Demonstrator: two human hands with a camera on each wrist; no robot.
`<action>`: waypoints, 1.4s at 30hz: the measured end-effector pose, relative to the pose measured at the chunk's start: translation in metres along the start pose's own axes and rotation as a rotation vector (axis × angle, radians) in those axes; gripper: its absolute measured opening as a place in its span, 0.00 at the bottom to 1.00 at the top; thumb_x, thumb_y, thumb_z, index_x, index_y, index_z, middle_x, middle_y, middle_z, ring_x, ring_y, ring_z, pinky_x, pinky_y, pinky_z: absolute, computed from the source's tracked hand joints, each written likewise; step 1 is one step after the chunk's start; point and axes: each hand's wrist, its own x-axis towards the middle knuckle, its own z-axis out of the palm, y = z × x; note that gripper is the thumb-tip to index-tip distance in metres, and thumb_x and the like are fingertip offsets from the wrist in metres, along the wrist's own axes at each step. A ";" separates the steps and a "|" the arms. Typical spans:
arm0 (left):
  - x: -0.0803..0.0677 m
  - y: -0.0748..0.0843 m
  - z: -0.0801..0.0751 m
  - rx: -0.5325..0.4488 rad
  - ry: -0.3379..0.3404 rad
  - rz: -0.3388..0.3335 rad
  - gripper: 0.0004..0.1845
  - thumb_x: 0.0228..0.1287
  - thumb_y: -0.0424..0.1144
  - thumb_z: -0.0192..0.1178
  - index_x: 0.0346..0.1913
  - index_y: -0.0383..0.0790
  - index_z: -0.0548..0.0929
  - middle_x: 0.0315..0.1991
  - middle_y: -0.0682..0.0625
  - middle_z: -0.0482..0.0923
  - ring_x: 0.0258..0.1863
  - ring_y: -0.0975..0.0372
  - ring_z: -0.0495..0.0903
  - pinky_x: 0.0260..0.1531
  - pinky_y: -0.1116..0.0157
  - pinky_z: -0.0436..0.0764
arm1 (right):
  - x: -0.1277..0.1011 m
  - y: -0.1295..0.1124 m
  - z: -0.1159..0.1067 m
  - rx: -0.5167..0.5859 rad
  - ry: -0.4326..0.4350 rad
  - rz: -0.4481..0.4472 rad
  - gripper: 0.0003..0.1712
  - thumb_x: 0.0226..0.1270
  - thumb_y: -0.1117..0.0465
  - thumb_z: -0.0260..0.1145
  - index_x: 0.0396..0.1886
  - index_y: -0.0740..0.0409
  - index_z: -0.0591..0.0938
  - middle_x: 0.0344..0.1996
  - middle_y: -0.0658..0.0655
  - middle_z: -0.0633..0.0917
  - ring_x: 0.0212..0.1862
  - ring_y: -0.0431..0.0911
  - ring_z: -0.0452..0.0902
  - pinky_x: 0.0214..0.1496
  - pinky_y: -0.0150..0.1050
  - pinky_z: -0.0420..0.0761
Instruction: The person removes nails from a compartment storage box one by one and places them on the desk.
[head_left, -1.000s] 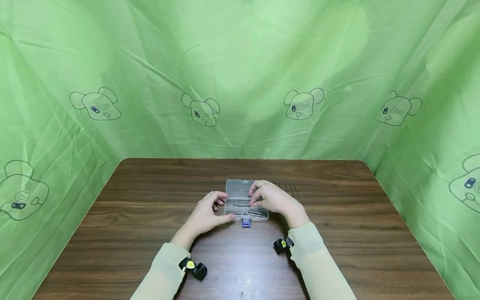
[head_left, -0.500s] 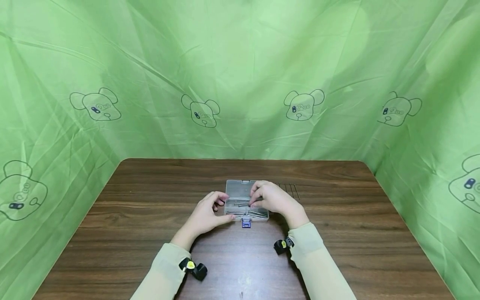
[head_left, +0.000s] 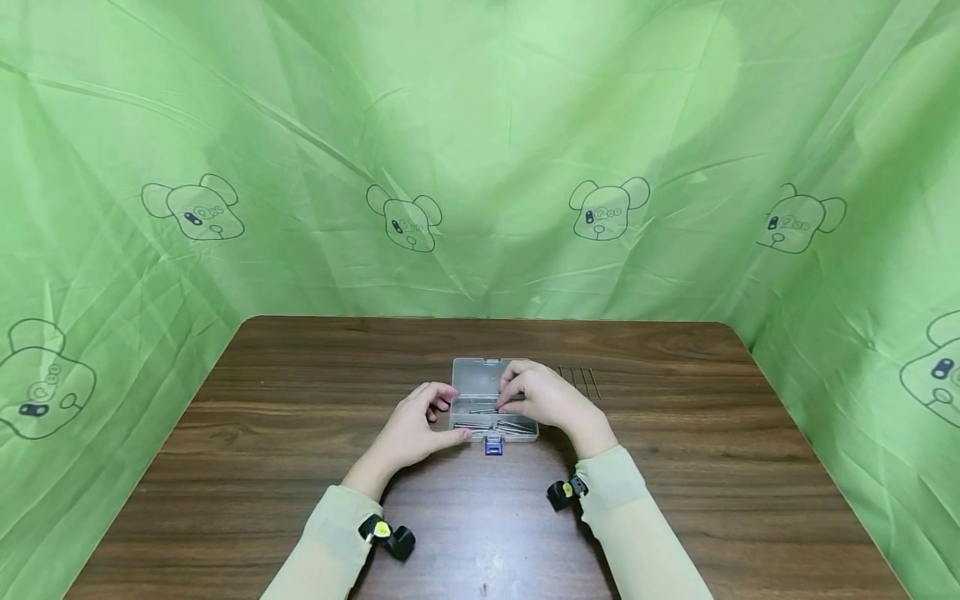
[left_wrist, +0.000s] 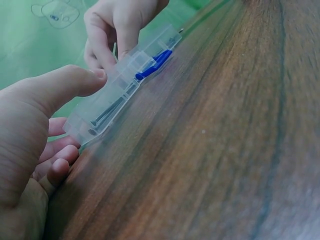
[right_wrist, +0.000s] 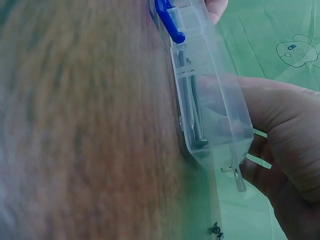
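A clear plastic compartment box [head_left: 458, 435] with a blue latch [head_left: 492, 447] sits on the table, its lid [head_left: 474, 377] tipped back. Thin metal nails [head_left: 514, 427] lie in its front compartments, and more show in the rear one. My left hand [head_left: 411, 427] holds the box's left end, thumb at the front corner and fingers behind; the left wrist view shows the thumb [left_wrist: 82, 84] against the front wall. My right hand [head_left: 551, 400] reaches into the rear compartment, where thumb and fingertips pinch the end of a nail [head_left: 483, 412]. The box wall partly veils these fingertips in the right wrist view.
Several nails [head_left: 587, 382] lie in a spaced row on the wooden table [head_left: 315, 400], just right of the box and behind my right hand. A green cloth [head_left: 495, 275] hangs around the table's back and sides.
The nails in the rear compartment have shifted slightly by my right fingertips. My left hand and the box stay in place.
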 end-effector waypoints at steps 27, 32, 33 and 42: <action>0.001 -0.001 0.000 -0.005 -0.005 -0.005 0.35 0.52 0.52 0.88 0.61 0.47 0.85 0.49 0.53 0.82 0.45 0.62 0.79 0.47 0.62 0.81 | 0.002 -0.003 -0.004 0.016 -0.075 0.049 0.03 0.64 0.61 0.83 0.31 0.48 0.96 0.46 0.49 0.84 0.53 0.46 0.80 0.64 0.45 0.81; 0.001 -0.001 0.000 -0.005 -0.004 0.009 0.34 0.53 0.51 0.87 0.61 0.46 0.85 0.49 0.53 0.82 0.45 0.62 0.80 0.46 0.63 0.81 | 0.002 -0.003 -0.003 -0.002 -0.079 0.063 0.03 0.66 0.59 0.82 0.32 0.48 0.95 0.47 0.48 0.84 0.54 0.45 0.80 0.65 0.45 0.81; 0.001 -0.001 0.000 -0.004 -0.003 0.011 0.34 0.53 0.51 0.87 0.61 0.46 0.85 0.49 0.53 0.82 0.45 0.62 0.80 0.46 0.63 0.81 | 0.002 -0.004 -0.003 -0.010 -0.079 0.062 0.03 0.66 0.59 0.82 0.33 0.48 0.95 0.47 0.47 0.84 0.54 0.46 0.80 0.65 0.45 0.80; 0.001 0.001 -0.001 0.004 -0.005 0.009 0.34 0.54 0.49 0.87 0.61 0.43 0.84 0.49 0.52 0.83 0.45 0.62 0.80 0.46 0.63 0.82 | 0.001 -0.004 -0.002 -0.011 -0.072 0.048 0.06 0.70 0.60 0.80 0.32 0.50 0.91 0.48 0.49 0.84 0.55 0.48 0.81 0.65 0.48 0.81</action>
